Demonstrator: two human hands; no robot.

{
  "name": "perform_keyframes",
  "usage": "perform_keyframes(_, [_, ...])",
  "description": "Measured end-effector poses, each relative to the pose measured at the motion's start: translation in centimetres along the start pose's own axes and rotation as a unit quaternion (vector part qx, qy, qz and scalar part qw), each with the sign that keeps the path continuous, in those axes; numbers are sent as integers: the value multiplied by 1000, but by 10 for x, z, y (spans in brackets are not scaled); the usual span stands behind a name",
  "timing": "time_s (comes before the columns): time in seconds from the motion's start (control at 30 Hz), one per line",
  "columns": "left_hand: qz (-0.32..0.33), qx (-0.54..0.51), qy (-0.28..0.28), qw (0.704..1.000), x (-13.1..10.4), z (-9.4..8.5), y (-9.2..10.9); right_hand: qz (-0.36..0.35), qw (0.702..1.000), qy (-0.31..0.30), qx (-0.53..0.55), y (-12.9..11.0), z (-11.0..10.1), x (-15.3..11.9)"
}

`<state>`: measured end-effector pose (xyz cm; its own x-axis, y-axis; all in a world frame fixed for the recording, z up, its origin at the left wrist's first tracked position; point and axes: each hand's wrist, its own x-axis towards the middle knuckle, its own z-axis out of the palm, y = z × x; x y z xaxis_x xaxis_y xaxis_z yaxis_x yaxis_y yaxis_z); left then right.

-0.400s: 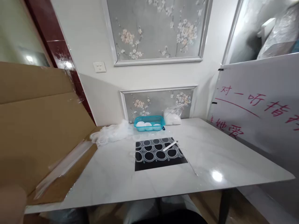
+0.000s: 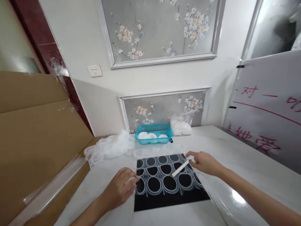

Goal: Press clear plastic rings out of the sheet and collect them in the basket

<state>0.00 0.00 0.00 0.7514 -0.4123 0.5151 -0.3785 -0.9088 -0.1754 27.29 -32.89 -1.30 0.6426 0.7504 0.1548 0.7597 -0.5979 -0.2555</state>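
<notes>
The person's left hand (image 2: 122, 186) and right hand (image 2: 204, 161) were bare, with slim fingers (image 2: 192, 153) and gently rounded backs. Each narrowed into a slender wrist (image 2: 220, 171). The left forearm (image 2: 92, 207) was bare as far as the lower edge of the view, smooth in outline. The right forearm (image 2: 254, 190), of which a longer stretch showed, was likewise bare, broadening away from the hand. Finer surface details were too small to make out.

A black patterned sheet (image 2: 169, 183), a turquoise basket (image 2: 154, 141), a clear bag (image 2: 182, 127) and a white heap (image 2: 110, 146) are carried by the marbled table (image 2: 225, 147).
</notes>
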Motion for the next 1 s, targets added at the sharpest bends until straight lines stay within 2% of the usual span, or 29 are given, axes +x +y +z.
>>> perform_keyframes(0.07, [-43, -22, -26, 998, 8, 13, -30, -31, 997, -56, -52, 3, 13, 17])
perform_keyframes(0.13, [-96, -41, -77, 992, 14, 25, -51, -66, 989, -94, -91, 6, 23, 26])
perform_keyframes(0.23, [-123, -62, -176, 975, 21, 41, -63, -96, 982, -121, -108, 9, 29, 33])
perform_keyframes(0.33, [-130, -75, -204, 967, 28, 51, -64, -94, 980, -131, -113, 9, 31, 38])
perform_keyframes(0.5, [-132, -105, -113, 979, 31, 48, -54, -72, 979, -120, -145, 12, 32, 29])
perform_keyframes(0.67, [-73, -119, -82, 987, 36, 29, -24, -13, 993, -33, -112, 22, 27, -12])
perform_keyframes(0.77, [-14, -97, -116, 988, 38, 23, -3, 27, 999, 29, -8, 19, 24, -43])
perform_keyframes(0.83, [9, -77, -153, 985, 36, 21, 8, 79, 995, 33, 56, 15, 23, -61])
perform_keyframes(0.93, [15, -52, -203, 978, 31, 18, 16, 150, 984, 33, 94, 12, 24, -80])
perform_keyframes(1.0, [-7, -32, -246, 969, 27, 17, 15, 157, 982, 38, 94, 13, 28, -87])
